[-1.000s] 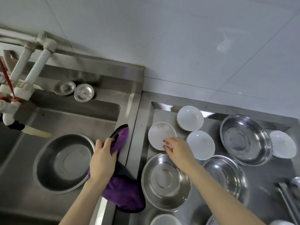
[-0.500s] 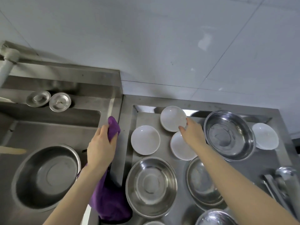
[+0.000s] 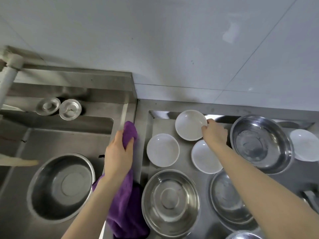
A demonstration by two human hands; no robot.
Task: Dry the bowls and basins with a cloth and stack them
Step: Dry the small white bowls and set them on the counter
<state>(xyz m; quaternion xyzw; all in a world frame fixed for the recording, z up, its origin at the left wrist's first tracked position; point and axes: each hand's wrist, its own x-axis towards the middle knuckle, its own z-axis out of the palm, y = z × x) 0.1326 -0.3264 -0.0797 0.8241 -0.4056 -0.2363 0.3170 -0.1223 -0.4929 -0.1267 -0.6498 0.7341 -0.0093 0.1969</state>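
Right hand (image 3: 214,133) pinches a shallow, glossy white bowl's (image 3: 189,125) rim.

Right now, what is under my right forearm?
Under the right forearm lie part of a white bowl and part of a steel basin; their covered portions cannot be seen.

Dim, cool, even light. Pale glare patch on wall (image 3: 229,35) upper right, bright glint behind top bowl (image 3: 189,125). Soft shadows beside basins (image 3: 260,144). Wide-angle bending at edges; slightly soft, blurrier toward corners.
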